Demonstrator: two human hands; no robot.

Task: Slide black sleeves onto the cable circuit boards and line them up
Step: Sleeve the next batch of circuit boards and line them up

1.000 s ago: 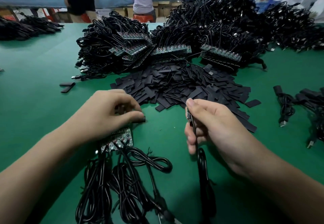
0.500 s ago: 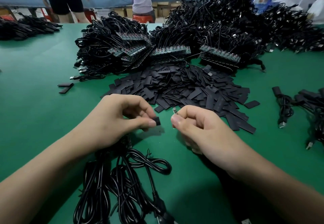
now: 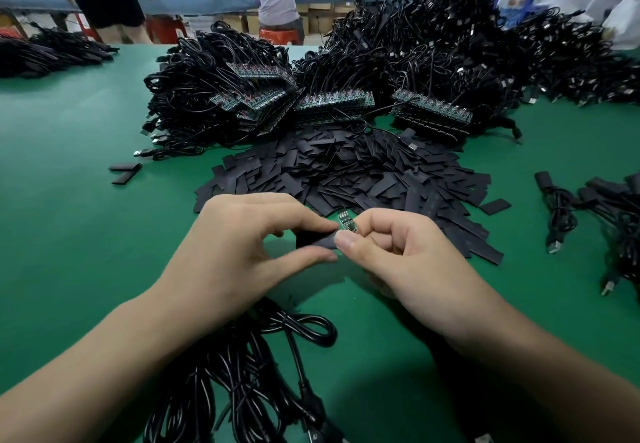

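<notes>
Left hand (image 3: pixel 239 255): thumb and forefinger curled, pinching a black sleeve (image 3: pixel 313 240). Right hand (image 3: pixel 408 262): fingers curled, pinching a small green circuit board (image 3: pixel 346 222). Board touches the sleeve's right end, both held above the green tabletop (image 3: pixel 69 234). Board inside the sleeve or not: cannot tell. Loose sleeve pile (image 3: pixel 363 175) just behind the hands. Coiled cables (image 3: pixel 249 366) lie under the wrists. Stacked boards (image 3: pixel 332 103) sit further back.

Sleeve pile (image 3: pixel 363 179) just beyond hands
</notes>
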